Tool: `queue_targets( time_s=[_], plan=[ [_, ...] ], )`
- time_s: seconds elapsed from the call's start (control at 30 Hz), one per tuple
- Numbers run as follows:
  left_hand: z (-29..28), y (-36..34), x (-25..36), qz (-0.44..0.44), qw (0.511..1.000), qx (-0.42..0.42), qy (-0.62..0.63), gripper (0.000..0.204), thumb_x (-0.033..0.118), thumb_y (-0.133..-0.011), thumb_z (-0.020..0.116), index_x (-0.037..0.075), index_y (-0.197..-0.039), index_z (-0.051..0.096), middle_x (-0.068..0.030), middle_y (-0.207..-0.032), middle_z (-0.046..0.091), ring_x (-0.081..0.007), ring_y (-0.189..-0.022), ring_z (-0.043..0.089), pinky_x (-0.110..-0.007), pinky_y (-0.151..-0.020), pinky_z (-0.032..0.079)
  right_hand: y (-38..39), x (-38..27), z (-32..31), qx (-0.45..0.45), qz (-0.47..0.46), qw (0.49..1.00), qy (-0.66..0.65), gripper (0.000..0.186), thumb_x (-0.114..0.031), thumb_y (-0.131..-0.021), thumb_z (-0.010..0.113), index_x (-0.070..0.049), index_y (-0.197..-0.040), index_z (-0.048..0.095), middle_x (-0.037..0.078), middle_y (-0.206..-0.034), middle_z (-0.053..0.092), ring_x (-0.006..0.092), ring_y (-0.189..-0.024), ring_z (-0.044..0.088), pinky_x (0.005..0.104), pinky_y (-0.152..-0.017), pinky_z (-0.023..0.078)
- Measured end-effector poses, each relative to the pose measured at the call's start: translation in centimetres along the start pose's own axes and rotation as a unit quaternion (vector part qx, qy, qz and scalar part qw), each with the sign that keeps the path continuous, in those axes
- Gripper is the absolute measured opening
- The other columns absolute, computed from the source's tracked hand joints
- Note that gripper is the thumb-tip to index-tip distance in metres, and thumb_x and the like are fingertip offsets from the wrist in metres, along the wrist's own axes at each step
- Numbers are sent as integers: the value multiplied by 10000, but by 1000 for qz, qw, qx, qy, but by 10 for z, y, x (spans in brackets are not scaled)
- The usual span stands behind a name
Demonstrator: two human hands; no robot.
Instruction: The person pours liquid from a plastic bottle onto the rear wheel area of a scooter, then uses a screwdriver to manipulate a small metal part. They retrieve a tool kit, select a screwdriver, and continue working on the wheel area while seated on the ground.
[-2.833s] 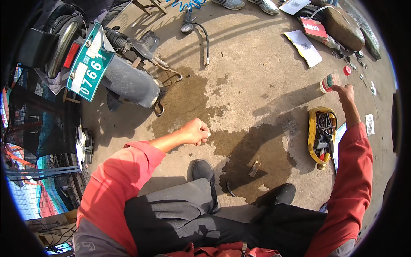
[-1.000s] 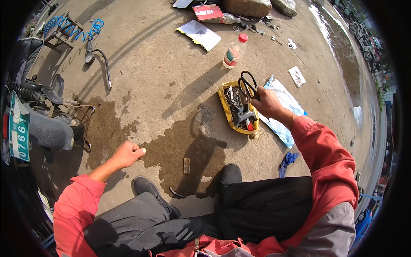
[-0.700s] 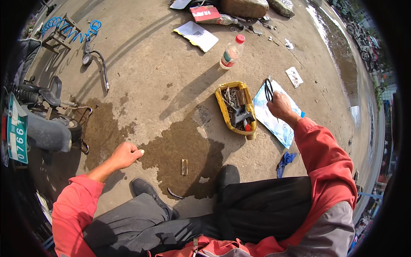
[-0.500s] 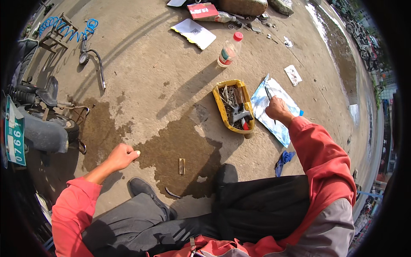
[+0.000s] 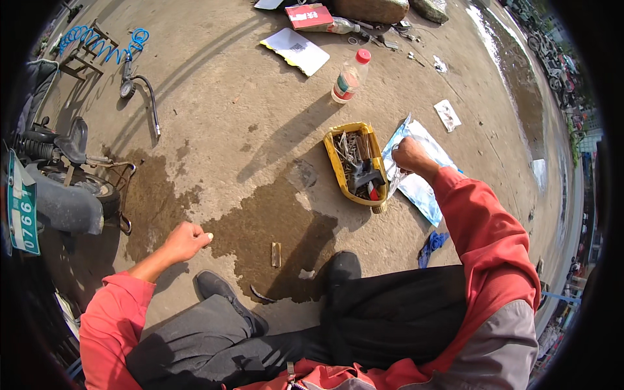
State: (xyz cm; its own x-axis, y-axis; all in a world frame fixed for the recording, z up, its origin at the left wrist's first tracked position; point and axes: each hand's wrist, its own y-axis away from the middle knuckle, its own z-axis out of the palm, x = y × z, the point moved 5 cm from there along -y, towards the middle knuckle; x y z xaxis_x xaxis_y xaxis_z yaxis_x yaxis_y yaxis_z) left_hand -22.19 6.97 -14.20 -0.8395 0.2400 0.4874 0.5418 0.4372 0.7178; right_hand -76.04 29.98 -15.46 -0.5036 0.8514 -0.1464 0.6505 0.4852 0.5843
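My left hand is closed above the wet concrete, left of a small flat scrap; what it holds, if anything, is hidden. My right hand is closed over a white-and-blue plastic sheet, just right of a yellow cut-open container of tools and metal bits; whatever is in its fingers is mostly hidden. A clear bottle with a red cap stands beyond the container, and a crumpled blue cloth lies below the sheet.
A scooter's rear is at left. A tyre gauge with hose lies near a wooden stool and blue coiled air hose. Papers, stones and debris are at the top. Parked two-wheelers line the far right.
The view has turned rightward. My right hand left the bottle standing, held black loop handles over the container, then moved right onto the sheet; those handles are now hidden.
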Motion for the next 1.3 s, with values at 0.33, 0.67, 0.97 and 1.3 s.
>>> queue_targets(
  time_s=[0.33, 0.67, 0.97, 1.3],
  plan=[
    [-4, 19, -1, -32, 999, 15, 17, 362, 295, -879, 683, 8, -663, 632, 14, -556, 512, -72, -552, 444, -311, -506, 371, -3, -63, 2, 130, -139, 980, 58, 228, -189, -786, 617, 14, -833, 709, 277, -837, 672, 418, -814, 679, 467, -745, 546],
    [-5, 16, 12, 10, 999, 14, 33, 355, 285, -894, 666, 4, -682, 619, 4, -580, 517, -80, -581, 450, -318, -529, 382, 6, -61, -32, 140, -137, 981, 10, 268, -181, -773, 582, 58, -819, 695, 299, -774, 652, 407, -768, 683, 455, -722, 540],
    [-6, 15, 88, 105, 982, -53, 151, 191, 176, -911, 634, -12, -876, 630, 4, -680, 562, -97, -621, 525, -292, -584, 446, 44, -110, -25, -72, -205, 929, -300, 311, -200, -860, 588, 101, -895, 657, 79, -721, 624, 145, -626, 602, 304, -545, 501],
    [-21, 34, 179, 271, 932, -66, 231, 196, 114, -955, 596, 6, -1118, 614, -6, -981, 617, -85, -893, 555, -246, -816, 462, 152, -233, -8, -65, -421, 875, -230, 236, -142, -811, 572, 95, -810, 574, 140, -626, 559, 182, -584, 566, 365, -550, 472]
  ],
)
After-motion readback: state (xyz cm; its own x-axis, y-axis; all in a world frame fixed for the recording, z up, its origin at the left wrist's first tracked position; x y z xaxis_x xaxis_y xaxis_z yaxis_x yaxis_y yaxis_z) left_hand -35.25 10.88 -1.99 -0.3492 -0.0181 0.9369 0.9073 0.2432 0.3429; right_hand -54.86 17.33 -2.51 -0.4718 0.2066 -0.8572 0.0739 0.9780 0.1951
